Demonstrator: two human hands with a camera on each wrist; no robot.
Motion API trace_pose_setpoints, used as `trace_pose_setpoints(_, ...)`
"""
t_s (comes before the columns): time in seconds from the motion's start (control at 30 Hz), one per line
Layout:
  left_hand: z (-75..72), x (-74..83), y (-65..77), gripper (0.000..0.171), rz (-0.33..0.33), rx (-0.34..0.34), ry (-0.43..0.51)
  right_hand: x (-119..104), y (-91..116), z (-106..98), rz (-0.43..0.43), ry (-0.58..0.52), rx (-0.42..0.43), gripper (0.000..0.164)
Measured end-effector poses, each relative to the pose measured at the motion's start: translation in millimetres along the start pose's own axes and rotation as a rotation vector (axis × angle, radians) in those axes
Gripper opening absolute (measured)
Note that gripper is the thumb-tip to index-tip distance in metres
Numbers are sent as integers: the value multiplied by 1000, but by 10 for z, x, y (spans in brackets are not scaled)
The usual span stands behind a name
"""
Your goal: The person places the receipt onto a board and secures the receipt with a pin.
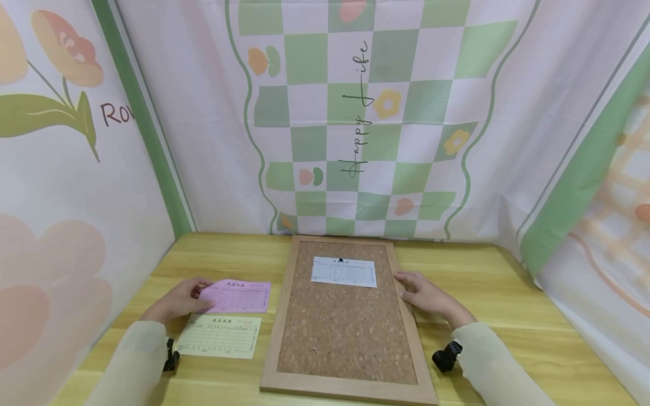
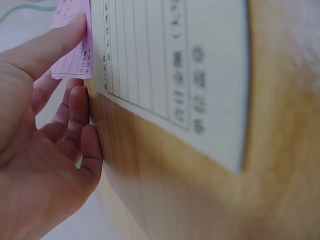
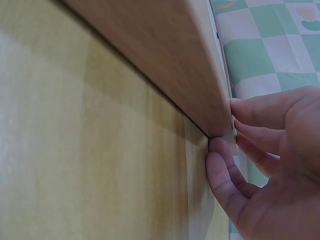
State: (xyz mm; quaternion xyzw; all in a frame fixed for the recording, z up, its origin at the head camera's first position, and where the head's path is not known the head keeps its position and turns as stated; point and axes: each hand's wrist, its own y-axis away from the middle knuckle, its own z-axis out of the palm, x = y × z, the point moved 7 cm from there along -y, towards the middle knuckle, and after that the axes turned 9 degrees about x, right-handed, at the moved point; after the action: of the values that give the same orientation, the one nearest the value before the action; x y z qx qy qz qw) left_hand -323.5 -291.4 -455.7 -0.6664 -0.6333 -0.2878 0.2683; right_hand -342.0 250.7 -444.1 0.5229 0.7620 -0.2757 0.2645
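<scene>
Pinching the left end of the pink slip (image 1: pixel 238 297) between thumb and fingers, the left hand (image 1: pixel 179 299) is at the bench (image 1: pixel 482 276), left of the cork board (image 1: pixel 345 332). Just below the pink slip, nearer the person, a yellow slip (image 1: pixel 220 337) lies flat on the bench. The right hand (image 1: pixel 425 294) grips the right side of the board's wooden frame (image 1: pixel 422 366) with bent fingers, some on the top face and some against the side. Near the board's far end hangs a white slip (image 1: pixel 343 274) under a small black pin (image 1: pixel 341 260).
</scene>
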Motion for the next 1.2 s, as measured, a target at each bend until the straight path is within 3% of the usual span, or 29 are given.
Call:
trace_pose_setpoints(0.3, 9, -2, 6, 57, -40, 12, 27, -22, 8, 11, 10, 10, 8, 50)
trace_pose_setpoints(0.7, -17, -120, -23, 88, -111, 37, -13, -25, 14, 5, -13, 17, 7, 50)
trace_pose_setpoints(0.87, -40, -123, -26, 81, -114, 39, -4, -18, 11, 1, 31, -14, 1, 50)
trace_pose_setpoints(1.2, -45, -121, -63, 50, -89, 55, 82, -28, 17, 12, 8, 0, 7, 49)
